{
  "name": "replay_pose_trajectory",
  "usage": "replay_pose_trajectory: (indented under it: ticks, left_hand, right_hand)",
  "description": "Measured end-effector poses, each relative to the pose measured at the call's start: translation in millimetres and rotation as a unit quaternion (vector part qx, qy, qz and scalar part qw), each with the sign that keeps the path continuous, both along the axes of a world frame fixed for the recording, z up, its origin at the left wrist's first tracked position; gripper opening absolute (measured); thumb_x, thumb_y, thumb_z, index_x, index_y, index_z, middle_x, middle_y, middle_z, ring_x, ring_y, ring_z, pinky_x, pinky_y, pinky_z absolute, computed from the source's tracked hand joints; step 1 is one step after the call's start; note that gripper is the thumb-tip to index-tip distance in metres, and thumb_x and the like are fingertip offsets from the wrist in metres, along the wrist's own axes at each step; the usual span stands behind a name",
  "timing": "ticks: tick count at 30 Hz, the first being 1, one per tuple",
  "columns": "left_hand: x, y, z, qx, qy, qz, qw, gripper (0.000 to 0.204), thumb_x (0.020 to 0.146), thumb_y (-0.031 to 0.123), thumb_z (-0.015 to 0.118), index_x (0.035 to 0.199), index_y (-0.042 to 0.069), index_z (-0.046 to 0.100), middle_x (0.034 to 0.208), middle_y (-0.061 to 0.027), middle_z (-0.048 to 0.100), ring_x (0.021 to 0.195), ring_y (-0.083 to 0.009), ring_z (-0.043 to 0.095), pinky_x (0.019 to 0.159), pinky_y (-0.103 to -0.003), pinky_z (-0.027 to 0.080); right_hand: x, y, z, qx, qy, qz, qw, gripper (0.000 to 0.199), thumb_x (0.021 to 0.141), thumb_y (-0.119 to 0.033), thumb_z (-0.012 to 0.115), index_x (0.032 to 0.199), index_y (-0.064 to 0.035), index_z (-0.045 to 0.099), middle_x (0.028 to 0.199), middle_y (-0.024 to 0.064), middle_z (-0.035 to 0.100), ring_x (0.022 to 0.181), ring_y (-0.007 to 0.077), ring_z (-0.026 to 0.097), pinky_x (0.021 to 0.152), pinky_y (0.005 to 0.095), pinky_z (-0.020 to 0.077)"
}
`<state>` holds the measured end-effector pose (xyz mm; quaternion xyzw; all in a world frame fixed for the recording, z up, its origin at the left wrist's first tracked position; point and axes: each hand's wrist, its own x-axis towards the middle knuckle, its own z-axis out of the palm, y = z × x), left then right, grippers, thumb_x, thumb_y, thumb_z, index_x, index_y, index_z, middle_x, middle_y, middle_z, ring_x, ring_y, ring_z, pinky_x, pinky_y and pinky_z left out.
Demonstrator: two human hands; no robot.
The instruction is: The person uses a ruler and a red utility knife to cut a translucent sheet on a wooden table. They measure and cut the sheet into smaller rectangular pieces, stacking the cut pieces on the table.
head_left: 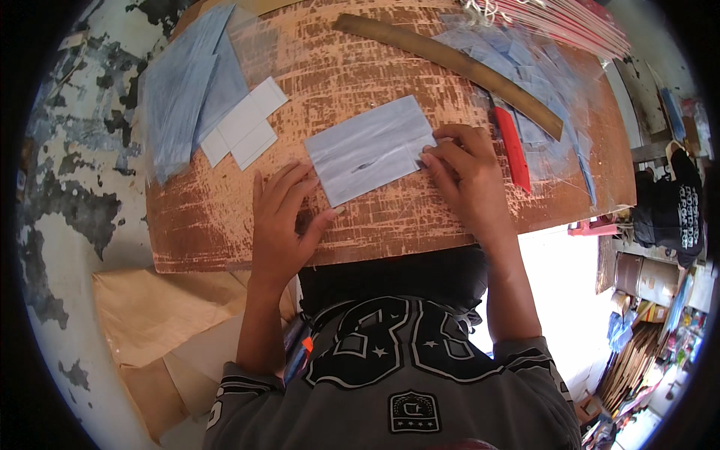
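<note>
In front of me a flat, bluish-grey rectangular sheet lies slightly tilted on the worn brown tabletop. It has pale streaks and one small dark mark. My right hand pinches its right edge between thumb and fingers. Beside the sheet's left edge, my left hand rests on the table with its fingers spread; the fingertips are close to or touching that edge. Just right of my right hand lies a red box cutter. White cut pieces with fold-like lines lie beyond my left hand.
Larger bluish sheets are stacked at the far left. A long brown wooden strip lies across the back right, partly over loose bluish pieces. Red-and-white sticks lie at the far right corner. Brown cardboard is below the table's left.
</note>
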<state>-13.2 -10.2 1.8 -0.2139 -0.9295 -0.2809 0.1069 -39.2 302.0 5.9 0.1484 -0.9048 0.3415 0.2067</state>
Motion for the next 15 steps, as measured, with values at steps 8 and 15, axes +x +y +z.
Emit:
replay_pose_trajectory:
  ticks: [8, 15]
  left_hand:
    - [0.2, 1.4, 4.4, -0.009, -0.010, 0.000, 1.000, 0.047, 0.099, 0.036, 0.080, 0.137, 0.010, 0.073, 0.148, -0.0137, 0.068, 0.145, -0.0344, 0.059, 0.133, -0.067, 0.019]
    - [3.2, 2.8, -0.8, 0.007, -0.017, 0.003, 1.000, 0.040, 0.099, 0.028, 0.079, 0.136, 0.014, 0.078, 0.151, -0.0120, 0.066, 0.148, -0.0336, 0.057, 0.133, -0.068, 0.016]
  right_hand:
    - [2.0, 0.1, 2.6, 0.016, 0.006, -0.006, 1.000, 0.010, 0.094, -0.010, 0.083, 0.098, -0.0020, 0.078, 0.115, 0.0127, 0.072, 0.103, 0.0353, 0.067, 0.088, 0.0485, 0.0561]
    - [2.2, -1.3, 4.7, 0.021, -0.014, -0.008, 1.000, 0.010, 0.094, -0.009, 0.082, 0.100, -0.0009, 0.080, 0.118, 0.0132, 0.073, 0.106, 0.0358, 0.066, 0.090, 0.0473, 0.0556]
